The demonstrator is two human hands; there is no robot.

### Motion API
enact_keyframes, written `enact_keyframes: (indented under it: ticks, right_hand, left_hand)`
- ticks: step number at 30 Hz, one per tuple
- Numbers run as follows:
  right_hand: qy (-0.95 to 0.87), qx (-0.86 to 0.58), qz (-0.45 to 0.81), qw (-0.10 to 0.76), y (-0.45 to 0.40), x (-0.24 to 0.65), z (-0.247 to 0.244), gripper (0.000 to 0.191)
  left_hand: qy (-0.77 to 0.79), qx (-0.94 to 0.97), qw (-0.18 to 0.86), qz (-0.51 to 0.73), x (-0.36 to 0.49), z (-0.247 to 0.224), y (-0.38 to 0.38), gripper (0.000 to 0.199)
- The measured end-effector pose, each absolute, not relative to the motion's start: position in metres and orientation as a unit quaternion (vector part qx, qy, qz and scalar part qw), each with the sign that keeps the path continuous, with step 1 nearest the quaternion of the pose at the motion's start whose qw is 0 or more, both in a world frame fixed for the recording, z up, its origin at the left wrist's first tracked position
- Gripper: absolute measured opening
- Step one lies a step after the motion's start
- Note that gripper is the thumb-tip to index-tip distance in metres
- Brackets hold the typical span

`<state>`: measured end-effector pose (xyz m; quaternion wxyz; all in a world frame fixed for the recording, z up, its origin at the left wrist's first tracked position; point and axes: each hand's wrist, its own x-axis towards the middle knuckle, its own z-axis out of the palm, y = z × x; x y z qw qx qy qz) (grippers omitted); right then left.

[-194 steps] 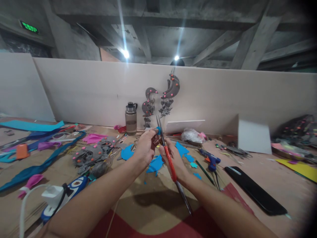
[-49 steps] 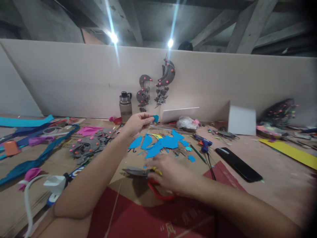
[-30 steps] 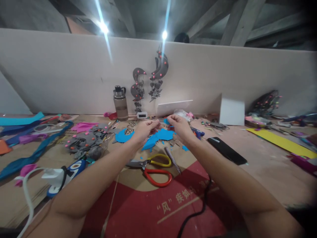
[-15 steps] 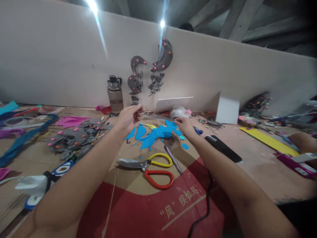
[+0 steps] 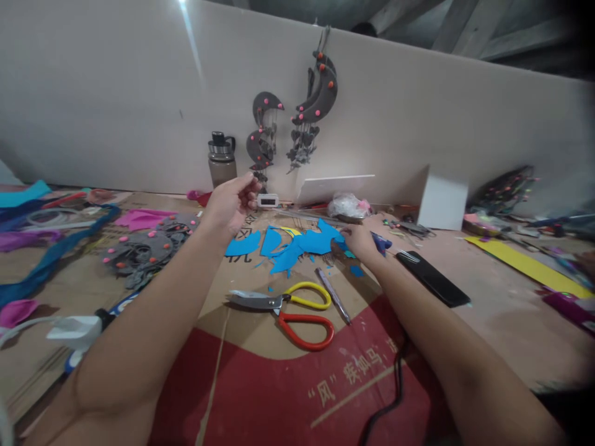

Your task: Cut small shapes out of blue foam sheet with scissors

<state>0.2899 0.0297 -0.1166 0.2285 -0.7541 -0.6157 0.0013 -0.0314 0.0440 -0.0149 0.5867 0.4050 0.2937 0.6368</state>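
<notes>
My left hand (image 5: pixel 232 205) is raised above the far left side of the blue scraps, its fingers curled together; anything between them is too small to make out. My right hand (image 5: pixel 361 240) is low at the right end of the blue felt-like scraps (image 5: pixel 320 240), fingertips bent and pressed together against them; what they pinch is hidden. Nearer to me, scissors (image 5: pixel 269 301) with one yellow and one red handle lie open on the printed cardboard (image 5: pixel 260 390). A purple pen (image 5: pixel 333 296) lies beside them.
A black phone (image 5: pixel 433 279) lies right of my right forearm, and a dark cable (image 5: pixel 395 387) crosses the cardboard. Grey felt pieces with pink dots (image 5: pixel 144 251) lie on the left. A bottle (image 5: pixel 222 162) and a small white display device (image 5: pixel 268 201) stand at the back.
The whole view has shifted slightly. My left hand has moved a little away from the blue scraps, uncovering more of them and the small white device. My right hand stays by the scraps.
</notes>
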Motion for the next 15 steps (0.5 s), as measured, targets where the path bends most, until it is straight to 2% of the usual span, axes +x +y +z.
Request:
enact_keyframes:
  ticks: [4,7,10,15]
  right_hand:
    - [-0.620,-0.755,-0.018,0.214,0.031,0.289,-0.121,0.026]
    - [-0.623,-0.752,-0.036,0.212,0.031,0.288,-0.126,0.025]
    - [-0.630,-0.742,-0.059,0.220,0.031,0.286,-0.129,0.027]
    - [-0.650,-0.707,-0.093,0.262,0.031,0.278,-0.127,0.031]
  left_hand:
    - [0.314,0.473,0.509,0.647,-0.042,-0.022,0.054,0.016]
    - [0.387,0.541,0.413,0.622,-0.049,-0.033,0.063,0.013]
    - [0.467,0.642,0.315,0.520,-0.056,-0.042,0.070,0.013]
    - [0.510,0.735,0.260,0.363,-0.052,-0.063,0.075,0.015]
